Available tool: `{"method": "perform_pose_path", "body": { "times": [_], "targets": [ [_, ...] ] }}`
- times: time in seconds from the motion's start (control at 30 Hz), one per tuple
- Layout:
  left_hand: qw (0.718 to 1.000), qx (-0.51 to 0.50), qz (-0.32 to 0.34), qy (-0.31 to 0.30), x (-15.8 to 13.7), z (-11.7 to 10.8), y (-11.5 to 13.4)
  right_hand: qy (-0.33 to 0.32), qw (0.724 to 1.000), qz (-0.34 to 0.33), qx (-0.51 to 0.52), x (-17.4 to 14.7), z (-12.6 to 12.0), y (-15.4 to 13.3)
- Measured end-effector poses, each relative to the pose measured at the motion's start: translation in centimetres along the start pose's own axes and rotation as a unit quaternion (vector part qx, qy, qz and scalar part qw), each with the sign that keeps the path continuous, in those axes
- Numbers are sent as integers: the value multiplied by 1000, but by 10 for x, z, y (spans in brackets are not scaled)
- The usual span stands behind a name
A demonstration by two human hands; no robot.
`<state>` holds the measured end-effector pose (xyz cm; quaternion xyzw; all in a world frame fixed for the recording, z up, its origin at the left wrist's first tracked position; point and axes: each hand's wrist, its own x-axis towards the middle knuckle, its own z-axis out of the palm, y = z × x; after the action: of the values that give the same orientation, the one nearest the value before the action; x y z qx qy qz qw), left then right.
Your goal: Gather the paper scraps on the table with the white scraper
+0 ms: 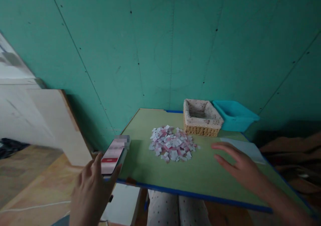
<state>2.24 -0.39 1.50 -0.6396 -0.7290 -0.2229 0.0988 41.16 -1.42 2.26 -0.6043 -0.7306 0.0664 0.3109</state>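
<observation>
The left hand (91, 189) is gripping a smartphone (112, 155) at the near left corner of the green table (150, 165), thumb on one edge, fingers wrapped round the other, screen lit with a red bar on it. The right hand (242, 167) hovers flat over the tabletop on the right, fingers loosely spread, holding nothing, just beside a white sheet of paper (247, 149). Between the hands sits a pile of small pink-and-white paper pieces (173, 143). Behind that there's a wicker basket (202, 118) with a blue plastic tub (235, 115) touching it, both against the teal wall (160, 45).
</observation>
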Motion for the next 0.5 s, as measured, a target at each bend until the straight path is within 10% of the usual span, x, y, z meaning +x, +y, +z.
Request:
{"method": "perform_pose_path", "body": {
  "times": [0.2, 0.5],
  "targets": [
    [984, -79, 106, 122, -26, 12, 16, 40, 965, -97, -242, 90, 8, 55],
    [968, -144, 192, 71, -67, 29, 25, -115, 921, -65, -368, 136, 3, 62]
  ]
}}
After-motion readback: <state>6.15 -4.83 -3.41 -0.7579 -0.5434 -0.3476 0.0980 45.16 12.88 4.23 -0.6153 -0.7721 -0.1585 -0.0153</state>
